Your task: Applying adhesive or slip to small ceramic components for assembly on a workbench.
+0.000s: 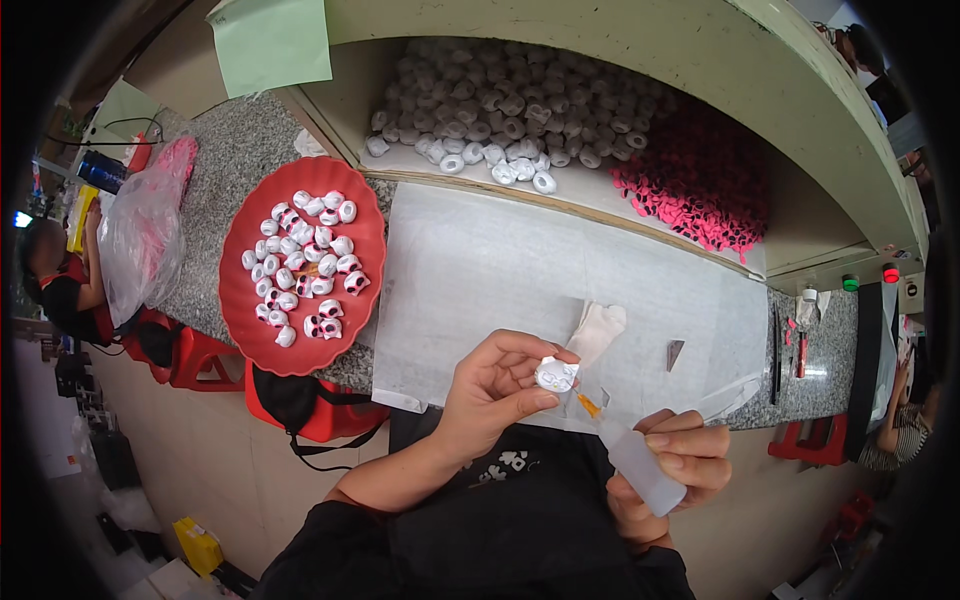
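Note:
Between thumb and fingers, my left hand (490, 390) pinches a small white molded head (556, 375) with outlined features on it. My right hand (688, 458) is wrapped round a translucent squeeze bottle (642, 468), tilted so its orange-based needle tip (589, 404) points up toward the white head. The tip's fine end is close to the head; whether they touch I cannot tell. Just beyond my hands a crumpled white cloth (600, 330) lies on the white paper sheet (470, 260). A small dark triangular blade-like piece (675, 353) lies on the sheet to the right.
A red scalloped tray (240, 310) holds several white heads with pink and black parts. The shelf behind carries piles of white heads (500, 110) and pink pieces (700, 190). A plastic bag (145, 245) and a person (75, 275) are at left; another person (905, 430) sits right.

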The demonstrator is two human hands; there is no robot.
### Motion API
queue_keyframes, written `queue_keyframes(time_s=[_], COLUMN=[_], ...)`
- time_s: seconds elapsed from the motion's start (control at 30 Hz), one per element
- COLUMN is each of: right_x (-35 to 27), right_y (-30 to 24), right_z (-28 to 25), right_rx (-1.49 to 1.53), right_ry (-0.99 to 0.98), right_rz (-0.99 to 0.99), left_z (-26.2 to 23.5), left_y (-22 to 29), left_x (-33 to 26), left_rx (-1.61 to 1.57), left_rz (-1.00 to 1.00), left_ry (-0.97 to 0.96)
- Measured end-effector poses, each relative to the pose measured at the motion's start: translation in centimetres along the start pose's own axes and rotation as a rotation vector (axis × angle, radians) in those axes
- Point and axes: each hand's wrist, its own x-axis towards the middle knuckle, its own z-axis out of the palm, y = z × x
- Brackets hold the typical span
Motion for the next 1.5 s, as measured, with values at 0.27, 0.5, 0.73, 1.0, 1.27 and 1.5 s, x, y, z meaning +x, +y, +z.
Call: queue_keyframes(time_s=[0.27,0.5,0.73,1.0,1.27,1.5], right_x=[0.4,0.4,0.3,0.1,2.3,7.8], right_y=[-0.5,-0.2,0.0,-0.1,1.9,9.0], right_z=[-0.1,0.1,0.2,0.1,-2.6,-3.2], right_rx=[0.027,0.033,0.057,-0.003,0.112,0.131], right_ry=[-0.016,-0.068,-0.118,0.009,-0.039,-0.167], right_rz=[0.014,-0.001,-0.022,0.030,0.187,0.666], left_z=[0.0,-0.2,-0.5,-0.5,-1.8,-3.0], left_y=[0.0,0.0,0.0,-0.3,1.0,3.1], left_x=[0.0,-0.2,-0.3,-0.3,0.7,1.3], left_rx=[0.169,0.268,0.473,0.485,0.357,0.120], left_rz=[0.123,0.207,0.285,0.289,0.306,0.348], left_ry=[-0.007,-0.049,-0.070,-0.058,0.156,0.276])
